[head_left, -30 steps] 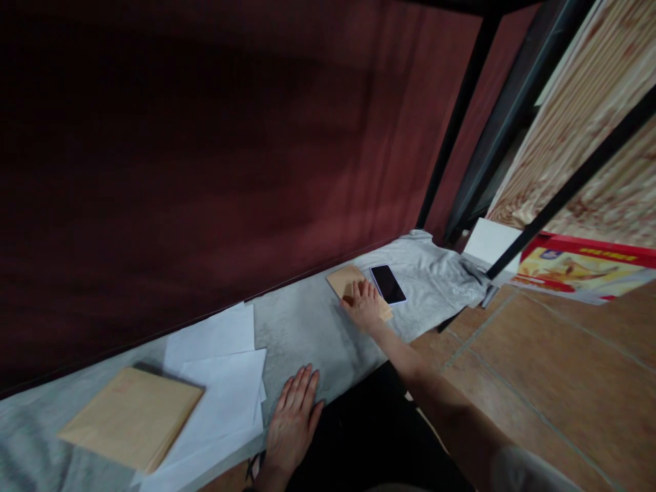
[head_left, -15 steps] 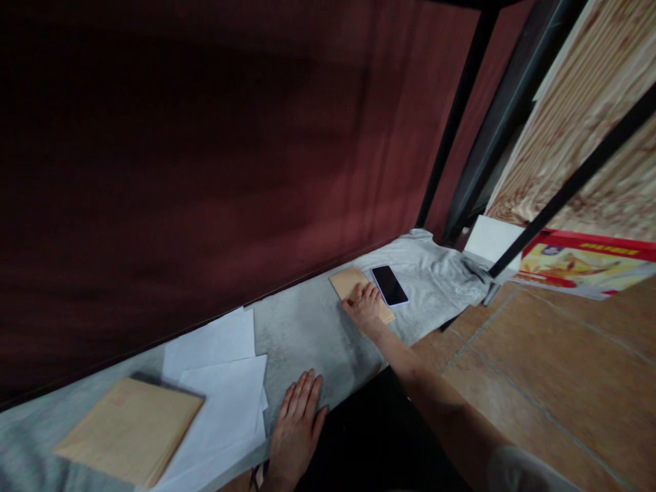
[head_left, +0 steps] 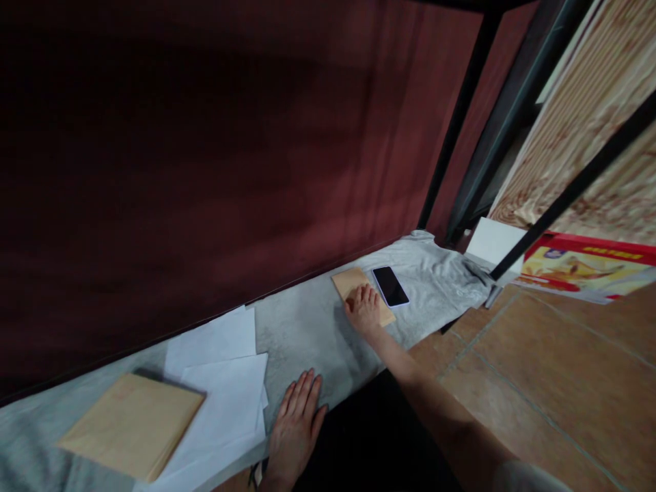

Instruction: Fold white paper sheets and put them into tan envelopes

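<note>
My right hand point(head_left: 365, 311) rests on a small brown paper envelope point(head_left: 349, 279), fingers stretched over its surface. Just right of that envelope lies a phone point(head_left: 391, 286) with a dark screen and a pale edge. My left hand point(head_left: 296, 427) lies flat at the near edge of the cloth-covered surface point(head_left: 302, 328), fingers extended, holding nothing. Left of it are several white paper sheets point(head_left: 225, 389), overlapping one another. A stack of larger brown envelopes point(head_left: 133, 424) sits partly on those sheets, at the far left.
A dark red panel point(head_left: 230, 171) rises behind the narrow surface. Black metal bars point(head_left: 456, 130) stand at the right, one slanting across the near side. Beyond them are a red and yellow printed box point(head_left: 589, 266) and a tiled floor point(head_left: 553, 355).
My right hand has shifted very slightly on the small envelope, its fingers still extended. The left hand, papers and phone stay in place; the view has moved a little.
</note>
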A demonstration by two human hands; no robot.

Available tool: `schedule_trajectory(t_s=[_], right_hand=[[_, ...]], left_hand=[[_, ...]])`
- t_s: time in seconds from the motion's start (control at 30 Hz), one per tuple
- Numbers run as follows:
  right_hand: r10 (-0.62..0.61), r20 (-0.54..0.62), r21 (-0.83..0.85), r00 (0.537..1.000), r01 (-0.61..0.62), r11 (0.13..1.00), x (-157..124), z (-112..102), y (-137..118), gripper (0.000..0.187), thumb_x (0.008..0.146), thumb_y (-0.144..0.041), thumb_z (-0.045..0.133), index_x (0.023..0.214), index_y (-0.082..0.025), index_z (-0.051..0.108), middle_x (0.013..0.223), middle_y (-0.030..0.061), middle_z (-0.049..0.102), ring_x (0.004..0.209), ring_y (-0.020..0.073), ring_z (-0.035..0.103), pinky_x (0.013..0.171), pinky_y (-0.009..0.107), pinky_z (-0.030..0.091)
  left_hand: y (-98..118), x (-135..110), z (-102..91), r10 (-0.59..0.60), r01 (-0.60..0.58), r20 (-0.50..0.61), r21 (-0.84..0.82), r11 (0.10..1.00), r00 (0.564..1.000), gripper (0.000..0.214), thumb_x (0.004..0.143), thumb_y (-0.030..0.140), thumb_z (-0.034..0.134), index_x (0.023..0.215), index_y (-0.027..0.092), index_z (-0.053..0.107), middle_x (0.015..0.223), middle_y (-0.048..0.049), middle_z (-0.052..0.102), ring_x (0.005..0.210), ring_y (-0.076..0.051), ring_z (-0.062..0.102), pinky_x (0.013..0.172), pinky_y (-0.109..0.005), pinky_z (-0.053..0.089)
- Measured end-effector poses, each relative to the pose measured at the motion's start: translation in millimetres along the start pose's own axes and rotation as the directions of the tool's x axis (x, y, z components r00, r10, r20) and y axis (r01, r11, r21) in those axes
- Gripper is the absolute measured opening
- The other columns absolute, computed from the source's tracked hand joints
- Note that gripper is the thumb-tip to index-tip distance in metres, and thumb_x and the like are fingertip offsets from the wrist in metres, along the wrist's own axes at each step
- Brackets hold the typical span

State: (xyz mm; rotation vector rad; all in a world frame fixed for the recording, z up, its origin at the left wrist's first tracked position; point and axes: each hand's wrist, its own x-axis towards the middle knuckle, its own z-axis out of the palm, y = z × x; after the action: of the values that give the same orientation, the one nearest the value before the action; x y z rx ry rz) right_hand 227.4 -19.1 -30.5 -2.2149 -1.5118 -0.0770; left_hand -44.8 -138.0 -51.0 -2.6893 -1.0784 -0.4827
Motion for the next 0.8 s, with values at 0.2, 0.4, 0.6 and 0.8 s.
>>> schedule_trajectory(t_s=[0.2, 0.4, 0.6, 0.8], right_hand=[[-0.408, 0.087, 0.135, 0.909, 0.395, 0.909, -73, 0, -4, 0.054, 0.098, -0.034, 0.045, 0.147, -0.012, 0.047, 0.160, 0.0168, 0.033, 0.147, 0.0317, 0.032, 0.119, 0.050, 0.025], [-0.461, 0.074, 0.137, 0.884, 0.449, 0.883, -105, -2, -3, 0.047, 0.100, -0.031, 0.044, 0.143, -0.014, 0.052, 0.150, 0.0134, 0.051, 0.139, 0.0263, 0.044, 0.121, 0.045, 0.025], [-0.473, 0.054, 0.121, 0.879, 0.465, 0.877, -102, 0, -3, 0.046, 0.099, -0.029, 0.044, 0.142, -0.014, 0.053, 0.148, 0.0132, 0.053, 0.138, 0.0274, 0.046, 0.118, 0.045, 0.030], [-0.469, 0.076, 0.124, 0.880, 0.458, 0.880, -104, -2, -2, 0.047, 0.098, -0.028, 0.044, 0.142, -0.014, 0.052, 0.148, 0.0129, 0.052, 0.137, 0.0269, 0.046, 0.118, 0.045, 0.031]], left_hand=[[-5, 1, -11.6, -0.288, 0.287, -0.053, -0.021, 0.958, 0.956, 0.058, 0.099, 0.034, 0.043, 0.154, 0.019, 0.034, 0.153, -0.0112, 0.047, 0.144, -0.026, 0.041, 0.117, -0.047, 0.036], [-29, -14, -20.0, -0.721, 0.725, -0.077, 0.112, 0.680, 0.689, 0.064, 0.099, 0.041, 0.039, 0.148, 0.002, 0.040, 0.152, -0.0272, 0.043, 0.146, -0.039, 0.033, 0.114, -0.058, 0.033], [-35, -24, -25.8, -0.748, 0.695, 0.123, 0.299, 0.654, 0.652, 0.048, 0.099, 0.030, 0.039, 0.130, 0.002, 0.061, 0.138, -0.0255, 0.059, 0.128, -0.035, 0.056, 0.105, -0.048, 0.046], [-45, -21, -52.0, -0.758, 0.749, 0.219, 0.141, 0.648, 0.615, 0.036, 0.096, 0.022, 0.039, 0.113, 0.015, 0.070, 0.109, -0.0142, 0.075, 0.102, -0.023, 0.070, 0.089, -0.033, 0.052]])
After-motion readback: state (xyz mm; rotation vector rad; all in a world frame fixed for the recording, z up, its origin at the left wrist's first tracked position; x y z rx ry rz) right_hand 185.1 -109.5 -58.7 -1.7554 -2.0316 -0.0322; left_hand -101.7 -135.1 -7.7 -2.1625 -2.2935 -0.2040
